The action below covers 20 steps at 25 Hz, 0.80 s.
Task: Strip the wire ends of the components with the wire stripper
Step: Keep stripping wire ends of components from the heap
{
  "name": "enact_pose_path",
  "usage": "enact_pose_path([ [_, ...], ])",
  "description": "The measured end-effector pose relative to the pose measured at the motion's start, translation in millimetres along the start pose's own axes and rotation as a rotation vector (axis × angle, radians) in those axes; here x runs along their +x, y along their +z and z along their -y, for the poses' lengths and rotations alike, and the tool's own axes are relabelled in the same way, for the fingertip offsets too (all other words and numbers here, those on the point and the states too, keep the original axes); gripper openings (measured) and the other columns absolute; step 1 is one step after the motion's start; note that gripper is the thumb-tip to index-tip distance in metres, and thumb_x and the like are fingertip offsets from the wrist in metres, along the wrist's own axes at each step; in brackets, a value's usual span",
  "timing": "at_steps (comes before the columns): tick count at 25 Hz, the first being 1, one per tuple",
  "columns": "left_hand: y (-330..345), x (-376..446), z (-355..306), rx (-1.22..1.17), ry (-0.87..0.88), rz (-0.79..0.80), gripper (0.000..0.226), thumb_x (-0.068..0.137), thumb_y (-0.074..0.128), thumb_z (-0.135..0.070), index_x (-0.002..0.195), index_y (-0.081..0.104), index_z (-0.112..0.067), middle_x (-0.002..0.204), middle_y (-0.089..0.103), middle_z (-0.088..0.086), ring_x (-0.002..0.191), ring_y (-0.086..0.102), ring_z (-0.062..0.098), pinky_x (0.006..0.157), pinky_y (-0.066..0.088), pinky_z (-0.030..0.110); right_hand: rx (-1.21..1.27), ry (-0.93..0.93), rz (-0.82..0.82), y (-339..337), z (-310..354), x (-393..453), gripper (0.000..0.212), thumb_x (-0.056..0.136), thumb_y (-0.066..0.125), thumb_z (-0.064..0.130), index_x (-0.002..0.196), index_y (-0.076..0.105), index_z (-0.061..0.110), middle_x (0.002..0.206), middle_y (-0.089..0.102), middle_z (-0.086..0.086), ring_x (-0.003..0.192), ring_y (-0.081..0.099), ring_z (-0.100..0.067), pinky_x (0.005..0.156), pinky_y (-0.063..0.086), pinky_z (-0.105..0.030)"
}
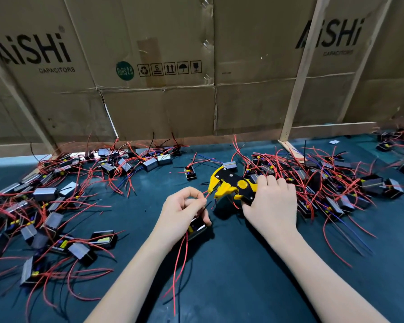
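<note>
My right hand [272,206] grips the handles of a yellow and black wire stripper [231,186], whose jaws point left and stand apart. My left hand [184,212] pinches a red wire [205,195] between thumb and forefinger, with the wire's tip just at the stripper's jaws. The lower fingers of that hand hold a small black box component [197,227] against the palm. Its other red and black leads [180,264] trail down toward me over the dark green table [231,264].
Piles of similar black and grey components with red, black and blue wires lie on the left [44,217] and on the right [331,183]. A single component [189,172] sits behind the stripper. Cardboard sheets [161,101] and wooden struts [299,85] wall off the table's far edge.
</note>
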<state>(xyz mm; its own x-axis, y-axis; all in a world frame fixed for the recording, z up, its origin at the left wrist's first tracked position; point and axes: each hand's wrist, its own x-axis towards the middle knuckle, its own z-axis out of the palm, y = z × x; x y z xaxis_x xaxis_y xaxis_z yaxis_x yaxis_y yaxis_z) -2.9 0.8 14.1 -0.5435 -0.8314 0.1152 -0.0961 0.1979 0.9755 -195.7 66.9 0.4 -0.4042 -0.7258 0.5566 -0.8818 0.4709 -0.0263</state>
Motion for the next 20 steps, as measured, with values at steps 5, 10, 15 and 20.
enact_pose_path([
  [5,0.5,0.9,3.5,0.017,-0.031,0.030,0.023,0.094,0.055,-0.012,0.074,0.058,-0.021,0.060,0.069,0.010,0.068,0.055,0.030,0.076,0.039,0.038,-0.017,-0.021,-0.027,-2.3,1.3,0.6,0.055,0.053,0.087,0.040,0.086,0.060,0.005,0.083,0.064,-0.014,0.079,0.058,-0.033,0.072,0.041,-0.041],
  [10,4.3,1.6,6.1,0.034,-0.021,0.037,0.019,0.096,0.054,-0.016,0.078,0.057,-0.019,0.063,0.071,0.010,0.069,0.057,0.030,0.075,0.039,0.036,-0.035,-0.043,-0.010,-3.6,1.2,1.0,0.055,0.054,0.087,0.043,0.086,0.061,0.007,0.082,0.065,-0.011,0.078,0.058,-0.032,0.073,0.040,-0.040],
  [15,4.3,1.2,5.5,0.004,-0.010,0.038,0.015,0.097,0.054,-0.012,0.083,0.058,-0.012,0.063,0.070,0.011,0.067,0.061,0.026,0.072,0.043,0.028,-0.056,-0.035,0.070,-5.5,-0.7,3.5,0.042,0.065,0.076,0.048,0.082,0.059,0.014,0.082,0.066,-0.004,0.080,0.062,-0.028,0.076,0.035,-0.038],
  [20,0.5,0.9,2.3,-0.051,0.004,0.087,0.013,0.098,0.055,-0.011,0.086,0.059,-0.008,0.065,0.070,0.009,0.068,0.067,0.020,0.067,0.046,0.012,-0.040,0.037,0.146,-9.1,-0.9,6.5,0.032,0.069,0.071,0.045,0.069,0.048,0.023,0.075,0.064,0.001,0.071,0.062,-0.025,0.060,0.026,-0.028],
])
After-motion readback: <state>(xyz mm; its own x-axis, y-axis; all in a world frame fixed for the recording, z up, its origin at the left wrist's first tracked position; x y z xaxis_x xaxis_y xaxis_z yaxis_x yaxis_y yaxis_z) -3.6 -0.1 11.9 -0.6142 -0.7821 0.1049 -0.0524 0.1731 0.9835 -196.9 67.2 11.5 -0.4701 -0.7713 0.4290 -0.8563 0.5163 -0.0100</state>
